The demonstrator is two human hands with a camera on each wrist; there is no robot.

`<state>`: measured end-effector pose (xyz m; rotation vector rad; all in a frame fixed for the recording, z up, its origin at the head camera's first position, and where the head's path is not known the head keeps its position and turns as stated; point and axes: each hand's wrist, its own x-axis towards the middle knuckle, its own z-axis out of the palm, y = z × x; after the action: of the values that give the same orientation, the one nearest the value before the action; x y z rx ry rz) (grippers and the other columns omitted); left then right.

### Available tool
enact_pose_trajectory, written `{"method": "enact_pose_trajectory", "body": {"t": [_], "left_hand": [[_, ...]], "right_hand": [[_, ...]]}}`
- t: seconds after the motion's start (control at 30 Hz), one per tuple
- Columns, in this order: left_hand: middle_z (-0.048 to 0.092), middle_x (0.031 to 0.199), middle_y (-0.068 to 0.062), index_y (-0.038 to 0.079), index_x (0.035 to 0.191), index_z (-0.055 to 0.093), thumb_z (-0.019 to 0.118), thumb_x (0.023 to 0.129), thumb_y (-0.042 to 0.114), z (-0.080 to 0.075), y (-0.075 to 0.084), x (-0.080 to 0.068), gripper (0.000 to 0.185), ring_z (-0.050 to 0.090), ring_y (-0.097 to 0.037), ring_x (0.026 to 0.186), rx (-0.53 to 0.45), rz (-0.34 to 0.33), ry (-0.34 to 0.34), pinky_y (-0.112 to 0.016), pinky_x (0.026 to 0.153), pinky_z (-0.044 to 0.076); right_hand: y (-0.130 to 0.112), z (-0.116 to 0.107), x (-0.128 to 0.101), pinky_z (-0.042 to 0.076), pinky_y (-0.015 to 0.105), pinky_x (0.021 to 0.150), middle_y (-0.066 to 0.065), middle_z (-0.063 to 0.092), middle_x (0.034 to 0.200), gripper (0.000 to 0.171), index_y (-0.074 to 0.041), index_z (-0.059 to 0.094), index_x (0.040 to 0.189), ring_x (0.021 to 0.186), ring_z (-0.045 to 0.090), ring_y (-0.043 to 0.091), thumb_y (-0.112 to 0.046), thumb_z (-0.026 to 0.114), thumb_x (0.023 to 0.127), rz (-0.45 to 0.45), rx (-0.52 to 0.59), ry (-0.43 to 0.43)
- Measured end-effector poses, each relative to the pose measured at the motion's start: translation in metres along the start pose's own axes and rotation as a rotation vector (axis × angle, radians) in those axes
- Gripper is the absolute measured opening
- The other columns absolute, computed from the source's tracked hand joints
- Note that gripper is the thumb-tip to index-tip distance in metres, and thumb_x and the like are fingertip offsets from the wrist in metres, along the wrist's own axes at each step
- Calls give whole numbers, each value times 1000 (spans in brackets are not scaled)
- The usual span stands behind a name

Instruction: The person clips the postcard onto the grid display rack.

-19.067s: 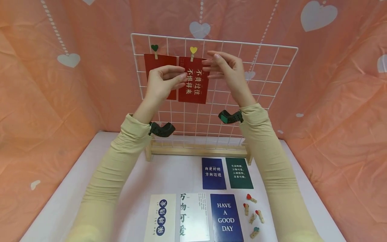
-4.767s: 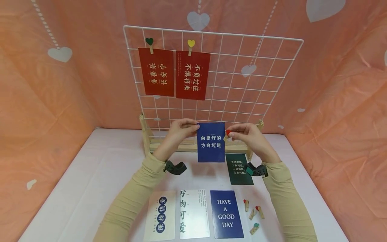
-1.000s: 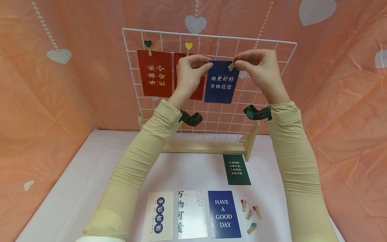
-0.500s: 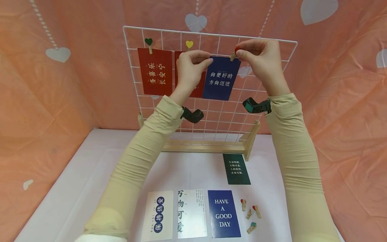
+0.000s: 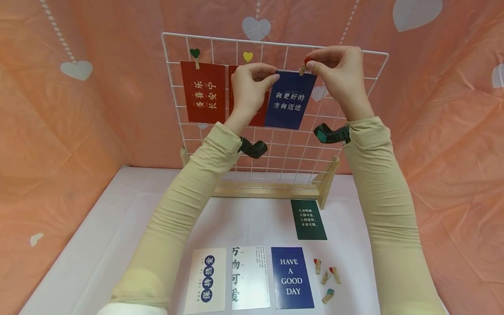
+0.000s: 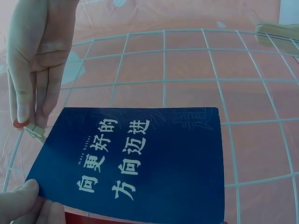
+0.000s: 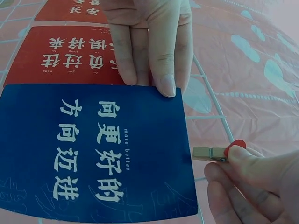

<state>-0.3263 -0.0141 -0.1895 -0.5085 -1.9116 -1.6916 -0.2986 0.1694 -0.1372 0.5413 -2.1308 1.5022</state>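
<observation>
Blue rectangular card (image 5: 290, 101) and wooden clip (image 5: 302, 70) are pinched by left hand (image 5: 251, 87) and right hand (image 5: 346, 81) respectively, before white wire mesh (image 6: 164, 49).

The grid (image 5: 275, 43) stands at 12 o'clock on the counter (image 5: 118, 232), two hung cards (image 5: 202, 98) on it. At their 3 o'clock is the held card (image 5: 289, 105), between left hand (image 5: 249, 89) (before a hung card) and right hand (image 5: 344, 76). Three cards (image 5: 250, 278) lie at 6, four clips (image 5: 336, 275) at their 3 o'clock, a lone card (image 5: 309, 219) between clips and grid.
</observation>
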Motion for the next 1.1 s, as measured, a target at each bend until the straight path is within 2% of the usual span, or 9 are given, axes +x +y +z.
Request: {"method": "enact_pose_trajectory", "body": {"t": [0.13,0.4,0.63,1.1], "left_hand": [[72,90,-5,4,99,75,73,85,12,1,0,1,16,66,-13,79,11,-5,6,-19,72,54],[72,89,-6,4,99,75,73,85,11,5,-1,2,17,66,-13,74,9,-12,17,-19,70,55],[72,91,-7,4,103,75,71,86,11,6,-1,1,18,66,-14,75,22,-23,24,-18,71,54],[72,89,-5,6,102,75,71,87,12,9,-4,0,17,65,-12,74,97,1,43,-19,68,53]], "right_hand": [[6,1,6,50,24,80,7,72,86,18,4,72,100,84,66,16,-7,71,86,9,-33,7],[11,3,14,52,24,82,5,72,88,18,1,74,99,82,67,13,-10,72,85,-8,-87,11],[11,6,15,54,22,78,2,72,87,17,0,74,99,79,66,12,-10,72,85,-8,-141,20],[14,10,13,54,21,78,4,72,94,20,-3,74,103,81,66,9,-15,70,87,27,-249,5]]}}
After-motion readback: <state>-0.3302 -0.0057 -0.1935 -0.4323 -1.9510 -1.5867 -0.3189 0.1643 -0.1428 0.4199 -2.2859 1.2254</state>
